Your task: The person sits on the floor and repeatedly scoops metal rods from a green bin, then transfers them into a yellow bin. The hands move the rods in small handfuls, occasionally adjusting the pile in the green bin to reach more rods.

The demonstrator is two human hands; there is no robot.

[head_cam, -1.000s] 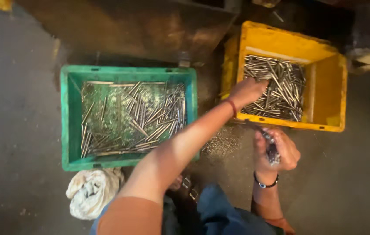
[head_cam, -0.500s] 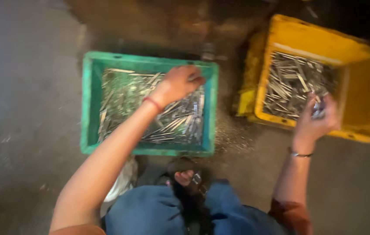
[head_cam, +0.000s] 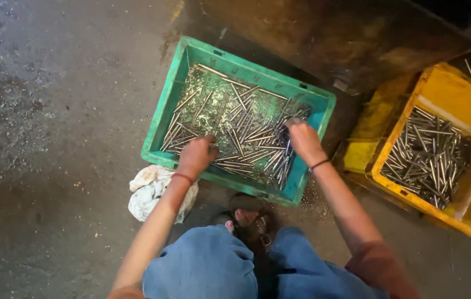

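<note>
Head view: the left hand (head_cam: 195,155) and right hand (head_cam: 303,139), each grip closing on metal rods (head_cam: 246,133), reach into a green crate (head_cam: 163,111) beside a yellow crate (head_cam: 457,99).

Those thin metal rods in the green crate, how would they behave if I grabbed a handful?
The metal rods look straight and rigid, so probably stiff, not floppy. Being round and shiny, they would likely roll and slip from a loose grip. They lie crisscrossed in the green crate, so a handful under the left hand may come up tangled and uneven.
</note>
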